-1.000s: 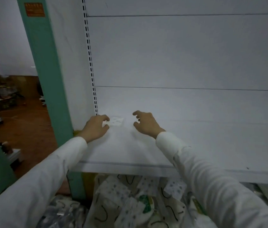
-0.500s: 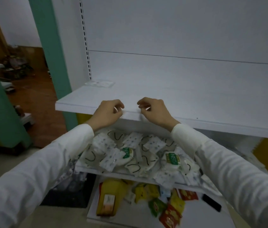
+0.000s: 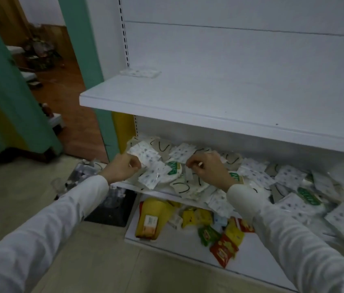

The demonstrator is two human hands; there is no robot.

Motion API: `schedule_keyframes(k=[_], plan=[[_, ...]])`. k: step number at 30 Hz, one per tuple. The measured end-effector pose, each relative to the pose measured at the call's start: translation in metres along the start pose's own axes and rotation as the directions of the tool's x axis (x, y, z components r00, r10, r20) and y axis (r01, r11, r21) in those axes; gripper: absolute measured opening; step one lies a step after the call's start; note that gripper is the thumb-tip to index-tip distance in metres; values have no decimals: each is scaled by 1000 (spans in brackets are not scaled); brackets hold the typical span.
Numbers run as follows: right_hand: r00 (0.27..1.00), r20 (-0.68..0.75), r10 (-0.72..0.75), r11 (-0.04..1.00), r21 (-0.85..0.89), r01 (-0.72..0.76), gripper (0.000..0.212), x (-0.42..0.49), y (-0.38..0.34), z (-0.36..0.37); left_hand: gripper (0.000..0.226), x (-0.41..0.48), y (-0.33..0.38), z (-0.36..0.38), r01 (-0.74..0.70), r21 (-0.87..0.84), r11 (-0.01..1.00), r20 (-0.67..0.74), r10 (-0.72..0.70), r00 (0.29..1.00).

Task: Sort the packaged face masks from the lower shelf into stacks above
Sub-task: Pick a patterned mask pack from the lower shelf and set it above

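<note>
A heap of packaged face masks [image 3: 255, 176] covers the lower shelf: dotted white packets, plain ones with black loops, and some with green labels. My left hand [image 3: 124, 169] is at the heap's left end, fingers curled on the corner of a dotted mask packet [image 3: 145, 154]. My right hand [image 3: 207, 169] hovers curled over the middle of the heap; whether it grips a packet is unclear. One dotted packet [image 3: 139, 72] lies flat at the back left of the white upper shelf [image 3: 188, 102].
Below the masks, a bottom shelf holds a yellow bag [image 3: 152, 216] and several red, green and yellow snack packets [image 3: 222, 240]. A dark tray [image 3: 112, 206] sits on the floor at left. A green pillar [image 3: 90, 60] flanks the shelving.
Both hands left the upper shelf, dropped past its front edge and now reach into the mask heap below. The view tilted downward. One dotted packet stays on the upper shelf.
</note>
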State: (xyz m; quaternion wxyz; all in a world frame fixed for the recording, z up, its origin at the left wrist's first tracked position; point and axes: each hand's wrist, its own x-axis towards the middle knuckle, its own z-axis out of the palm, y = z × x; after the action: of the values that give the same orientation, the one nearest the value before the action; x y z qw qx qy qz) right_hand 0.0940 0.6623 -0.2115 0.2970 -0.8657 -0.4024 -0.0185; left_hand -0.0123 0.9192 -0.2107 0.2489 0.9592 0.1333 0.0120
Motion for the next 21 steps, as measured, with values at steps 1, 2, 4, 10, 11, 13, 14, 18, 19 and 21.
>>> schedule_keyframes(k=[1,2,4,10,11,13,14,18,19,21], plan=[[999,22,29,999,17,-29,20,2,4,11,14,-1,-10,9,36,-34,999,-1,-36,999],[996,49,69,997,29,-70,21,4,8,23,15,-2,-18,18,69,-74,995,3,-69,998],[983,85,163,984,62,-168,22,8,15,50,16,-3,-30,34,117,-110,987,31,-115,993],[882,229,412,852,245,-462,30,21,26,132,16,19,-68,75,194,-163,967,101,-179,979],[856,262,446,821,262,-508,30,26,24,143,17,25,-74,80,203,-168,965,107,-187,977],[794,311,523,751,273,-602,28,40,23,168,20,38,-86,86,202,-171,964,123,-182,975],[754,338,563,711,268,-650,25,49,21,179,22,45,-92,87,201,-177,963,129,-180,975],[617,375,692,604,169,-779,29,89,24,227,21,76,-129,95,225,-209,952,156,-195,968],[580,355,733,565,156,-810,31,98,28,239,22,84,-139,97,234,-214,948,174,-199,965],[483,354,801,454,167,-875,40,110,30,258,23,98,-156,102,252,-228,940,202,-208,957]])
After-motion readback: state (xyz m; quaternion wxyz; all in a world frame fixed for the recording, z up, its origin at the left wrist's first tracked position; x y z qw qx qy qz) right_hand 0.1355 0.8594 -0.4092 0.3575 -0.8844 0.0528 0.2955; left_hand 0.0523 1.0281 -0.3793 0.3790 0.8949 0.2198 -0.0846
